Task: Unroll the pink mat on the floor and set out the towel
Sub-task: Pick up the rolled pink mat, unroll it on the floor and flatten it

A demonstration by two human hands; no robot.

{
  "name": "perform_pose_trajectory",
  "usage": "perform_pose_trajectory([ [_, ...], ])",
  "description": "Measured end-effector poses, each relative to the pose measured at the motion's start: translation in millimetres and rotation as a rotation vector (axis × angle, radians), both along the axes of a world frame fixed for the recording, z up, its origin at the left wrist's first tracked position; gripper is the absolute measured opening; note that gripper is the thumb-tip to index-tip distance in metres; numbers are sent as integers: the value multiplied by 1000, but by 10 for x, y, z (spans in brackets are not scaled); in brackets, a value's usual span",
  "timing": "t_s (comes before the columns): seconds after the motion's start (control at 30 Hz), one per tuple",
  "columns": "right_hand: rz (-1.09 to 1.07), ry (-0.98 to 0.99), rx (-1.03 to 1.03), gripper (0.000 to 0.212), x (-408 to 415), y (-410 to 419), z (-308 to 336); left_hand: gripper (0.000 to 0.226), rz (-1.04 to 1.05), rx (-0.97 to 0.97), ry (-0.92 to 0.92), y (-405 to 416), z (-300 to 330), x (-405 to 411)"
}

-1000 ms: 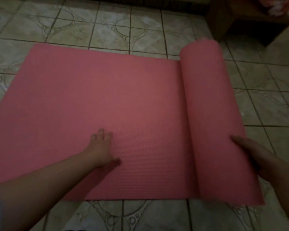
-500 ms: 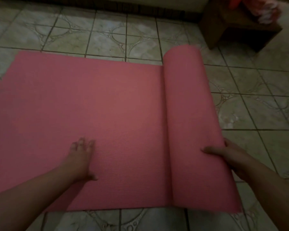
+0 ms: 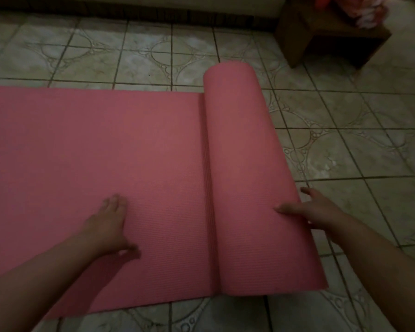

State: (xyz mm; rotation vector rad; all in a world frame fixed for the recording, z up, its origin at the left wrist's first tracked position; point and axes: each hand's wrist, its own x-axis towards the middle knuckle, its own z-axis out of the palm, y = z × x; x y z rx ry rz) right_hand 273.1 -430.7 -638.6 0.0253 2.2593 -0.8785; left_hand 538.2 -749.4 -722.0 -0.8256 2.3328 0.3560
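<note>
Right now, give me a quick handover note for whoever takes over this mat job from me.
Left hand: open, palm flat on the unrolled stretch of the pink mat, pinning it to the tiled floor.
Right hand: open, fingers spread on the near end of the rolled part, with no closed grip.
Done: most of the mat in view lies flat, running off the left edge.
Left: push the roll rightward until it is all flat, then set out the towel. No towel is clearly visible; pink and white fabric sits on the wooden stool at the upper right, too blurred to identify.
</note>
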Motion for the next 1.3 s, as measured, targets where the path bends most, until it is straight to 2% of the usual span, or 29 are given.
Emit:
perform_pose_trajectory([
  [0.03, -51, 12, 14, 149, -47, 82, 34, 138, -21, -5, 12, 41, -18, -59],
  [0.07, -109, 32, 16, 143, -100, 160, 51, 137, -45, -11, 15, 81, -37, -105],
  [0.1, -163, 61, 8, 129, -143, 222, 53, 136, -62, -12, 17, 110, -66, -134],
  [0.2, -222, 58, -41, 68, -183, 219, 65, 136, -46, 2, -8, 173, -121, -188],
  [0.23, -196, 9, -49, 68, -165, 165, 91, 137, -35, 0, -18, 194, -126, -202],
  [0.33, -82, -104, 6, 117, -88, 59, 124, 140, -20, -19, -42, 254, -105, -216],
  [0.4, -3, -119, 3, 131, -54, 3, 106, 140, -11, -31, -33, 256, -114, -203],
  [0.43, 30, -122, 2, 129, -39, -30, 96, 140, -3, -33, -25, 251, -124, -195],
  [0.53, 28, -160, -80, 88, 3, -161, 48, 141, 23, -22, 4, 253, -135, -170],
  [0.57, 28, -143, -66, 84, 29, -226, 28, 141, 28, -18, 12, 251, -133, -160],
  [0.6, 29, -104, -28, 91, 52, -281, -20, 140, 29, -17, 17, 236, -133, -149],
  [0.67, 8, 4, 72, 117, 90, -357, -133, 140, 33, -17, 35, 176, -139, -108],
  [0.7, -9, 48, 113, 121, 135, -410, -153, 140, 40, -16, 44, 132, -147, -67],
  [0.87, 71, 164, 209, 107, 391, -703, -251, 140, 114, -18, 73, -195, -174, 236],
  [1.0, 113, 177, 254, 121, 467, -809, -326, 146, 171, -24, 84, -415, -212, 361],
  [1.1, 19, 122, 239, 128, 279, -555, -276, 146, 169, -36, 73, -406, -214, 310],
  [1.17, -78, 74, 203, 130, 125, -266, -217, 136, 166, -29, 100, -332, -165, 262],
  [1.3, -256, 96, 112, 121, -107, 79, -97, 99, 75, 27, 313, -114, -100, 182],
])
